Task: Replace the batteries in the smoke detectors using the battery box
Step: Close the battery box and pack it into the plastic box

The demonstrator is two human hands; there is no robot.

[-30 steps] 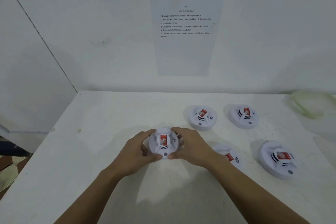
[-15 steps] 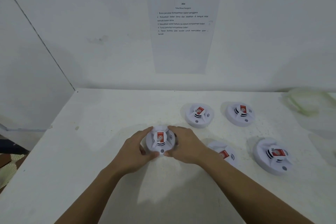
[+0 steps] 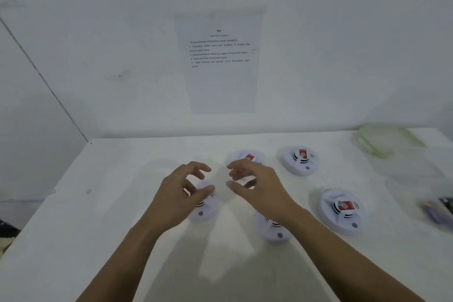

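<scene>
I see my left grip (image 3: 179,193) and right grip (image 3: 259,189) slack, holding nothing; the smoke detector (image 3: 204,212) lies on the worktop (image 3: 110,203) under the left grip.

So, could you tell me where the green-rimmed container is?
In the head view, the container sits in the table's far right corner, beyond the rear right smoke detector.

White table (image 3: 122,203) against white wall; printed sheet (image 3: 220,61) on wall above.
Five white, red-labelled smoke detectors on table: far-centre detector (image 3: 248,155), far-right detector (image 3: 300,159), near-left detector (image 3: 204,213), near-centre detector (image 3: 277,233), near-right detector (image 3: 342,211).
Left hand (image 3: 179,193) over near-left detector.
Right hand (image 3: 259,186) partly covers far-centre detector and near-centre detector.
Both hands: fingers loosely curled, holding nothing.
Pale green container (image 3: 384,140) at far right corner.
Blurred dark item (image 3: 438,208) at right edge, unidentifiable.
</scene>
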